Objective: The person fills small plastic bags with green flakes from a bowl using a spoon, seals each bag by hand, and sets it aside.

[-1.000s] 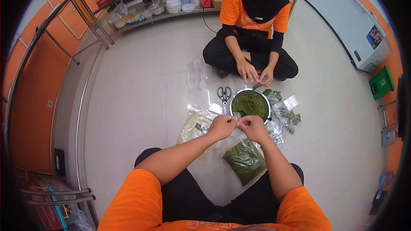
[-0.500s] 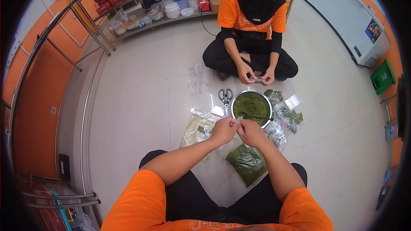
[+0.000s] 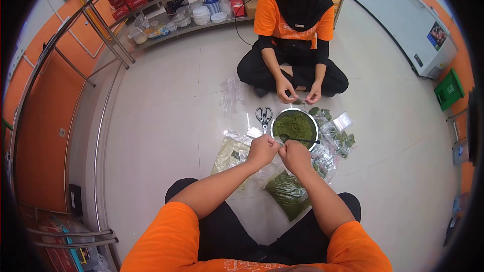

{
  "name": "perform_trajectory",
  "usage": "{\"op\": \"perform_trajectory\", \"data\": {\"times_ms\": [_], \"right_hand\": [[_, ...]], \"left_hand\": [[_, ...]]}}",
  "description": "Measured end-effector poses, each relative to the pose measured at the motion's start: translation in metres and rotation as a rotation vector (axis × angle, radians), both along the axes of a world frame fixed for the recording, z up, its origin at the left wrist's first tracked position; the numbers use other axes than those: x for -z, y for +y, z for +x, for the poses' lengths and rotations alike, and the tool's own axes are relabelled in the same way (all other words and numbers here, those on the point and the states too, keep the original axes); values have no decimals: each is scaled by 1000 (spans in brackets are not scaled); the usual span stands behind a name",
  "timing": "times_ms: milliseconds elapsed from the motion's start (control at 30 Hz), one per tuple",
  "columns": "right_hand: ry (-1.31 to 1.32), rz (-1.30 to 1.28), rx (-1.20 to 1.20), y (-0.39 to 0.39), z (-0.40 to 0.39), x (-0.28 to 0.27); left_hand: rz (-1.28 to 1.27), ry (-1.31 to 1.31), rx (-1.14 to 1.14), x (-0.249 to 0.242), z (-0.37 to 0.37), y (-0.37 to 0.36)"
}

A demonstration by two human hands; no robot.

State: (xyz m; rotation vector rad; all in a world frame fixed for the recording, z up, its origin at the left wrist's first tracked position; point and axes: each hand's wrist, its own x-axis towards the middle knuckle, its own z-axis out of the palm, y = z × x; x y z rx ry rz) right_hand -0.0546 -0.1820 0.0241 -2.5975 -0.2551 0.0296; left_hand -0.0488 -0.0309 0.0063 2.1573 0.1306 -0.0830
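My left hand (image 3: 263,151) and my right hand (image 3: 295,156) are both closed, fingers pinched, near the front rim of a metal bowl (image 3: 316,142). Between them shows a bit of a small clear plastic bag (image 3: 278,141), mostly hidden by my fingers. Chopped green paste (image 3: 295,123) fills the bowl, and a black-handled spoon (image 3: 302,140) lies in it. Below my right hand a large clear bag of green paste (image 3: 288,194) rests on the floor. Left of the bowl lie black-handled scissors (image 3: 263,116).
Across from me a person (image 3: 292,65) sits cross-legged, both hands above a small green packet (image 3: 298,102). Filled clear packets (image 3: 330,143) are heaped right of the bowl. A large plastic bag (image 3: 227,158) lies left of my hands; crumpled plastic (image 3: 231,95) lies farther off.
The other person's hands have come apart, and a small green packet now shows below them. My own hands have drawn slightly apart, still pinching the clear bag. The view has shifted a little.
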Motion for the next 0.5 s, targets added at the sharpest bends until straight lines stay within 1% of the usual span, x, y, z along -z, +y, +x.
{"op": "perform_trajectory", "data": {"times_ms": [33, 133, 233, 333, 433, 500], "right_hand": [[23, 8, 5, -1, 0, -3], [-42, 225, -78, -9, 6, 8], [-9, 304, -80, -12, 6, 3], [-60, 361, -136, -9, 5, 6], [4, 404, -122, -9, 3, 4], [-58, 288, -76, -13, 5, 7]], "left_hand": [[3, 5, 11, 0, 0, 0], [106, 38, 107, -2, -3, 2], [202, 73, 119, 10, -2, 1], [-122, 120, -8, 25, 4, -6], [-344, 191, -46, 24, 5, -6], [-127, 44, 90, 13, -1, -5]]}}
